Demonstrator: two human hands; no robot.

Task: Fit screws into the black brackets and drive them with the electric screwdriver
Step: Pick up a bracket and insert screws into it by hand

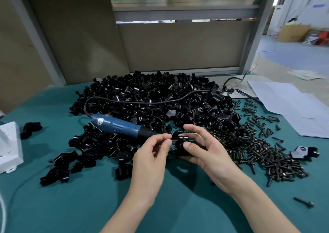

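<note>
The right hand (210, 154) is cradling a black bracket (183, 147) just above the table (89, 197). Its thumb is lying across the near face and its fingers are curling round behind. The left hand (151, 156) is pinching a screw (174, 140) between thumb and forefinger and holding its tip against the bracket's left side. The step in hand appears to be seating the screw in its hole, and doing that well is mostly a matter of lining up. The screw should be going in straight along the hole rather than slanting, with the right hand holding the bracket steady, hole turned toward the left hand and thumb clear of it. Whether the tip is already inside the hole cannot be told, since the dark parts are blending together there. A few finger turns to catch the thread would probably guard against cross-threading under power. The screwdriver (122, 126) is lying untouched just beyond the hands on the near edge of the pile of brackets (160, 97), nose pointing toward them, its cord (142, 102) looping back over the pile. One hand will need to let go to lift it, so the screw ought to be sitting firm first. The heap of screws (263, 154) is lying close by on the right.
</note>
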